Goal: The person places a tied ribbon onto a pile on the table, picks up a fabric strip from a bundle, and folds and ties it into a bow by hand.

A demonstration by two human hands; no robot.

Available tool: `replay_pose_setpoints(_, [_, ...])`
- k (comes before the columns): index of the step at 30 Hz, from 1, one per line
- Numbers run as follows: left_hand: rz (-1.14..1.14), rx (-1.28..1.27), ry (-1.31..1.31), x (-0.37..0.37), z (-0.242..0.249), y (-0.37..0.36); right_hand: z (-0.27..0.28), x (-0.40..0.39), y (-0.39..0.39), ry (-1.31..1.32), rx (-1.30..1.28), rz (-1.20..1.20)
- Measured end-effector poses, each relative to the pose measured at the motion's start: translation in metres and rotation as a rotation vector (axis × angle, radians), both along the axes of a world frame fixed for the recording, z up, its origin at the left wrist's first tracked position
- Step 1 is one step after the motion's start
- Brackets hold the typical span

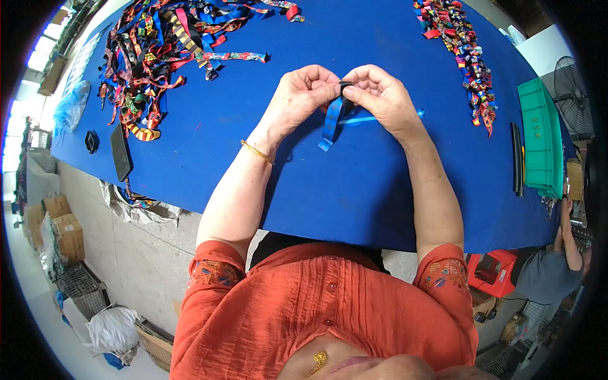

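Note:
A blue ribbon strip with a dark reverse side is looped between my two hands, above the blue table. My left hand pinches the loop's left side between thumb and fingertips. From the right, my right hand pinches the dark top of the loop, its thumb close beside the other thumb. One end of the ribbon hangs down below the fingers. A narrow light blue strip stretches out to the right, beneath my right wrist.
A heap of colourful patterned ribbons covers the table's far left. A long bundle of ribbon pieces lies at the right, near a green crate. A dark phone-like slab rests by the left edge. Another person is at lower right.

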State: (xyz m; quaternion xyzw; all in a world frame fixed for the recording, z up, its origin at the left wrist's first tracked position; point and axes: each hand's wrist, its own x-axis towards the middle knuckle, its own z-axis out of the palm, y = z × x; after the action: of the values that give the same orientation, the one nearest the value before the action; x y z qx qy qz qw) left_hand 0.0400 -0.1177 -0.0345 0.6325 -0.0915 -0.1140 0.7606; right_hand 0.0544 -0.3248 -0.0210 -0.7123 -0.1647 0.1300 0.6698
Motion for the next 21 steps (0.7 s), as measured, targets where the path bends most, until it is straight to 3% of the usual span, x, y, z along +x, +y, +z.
replay_pose_setpoints(14, [-0.105,-0.111,0.032,-0.004,-0.001,-0.010,-0.003,0.005,-0.004,0.001,0.161,-0.103])
replay_pose_setpoints(21, [-0.069,-0.058,0.063,-0.006,0.006,-0.012,-0.002,0.003,-0.003,-0.064,0.060,-0.167])
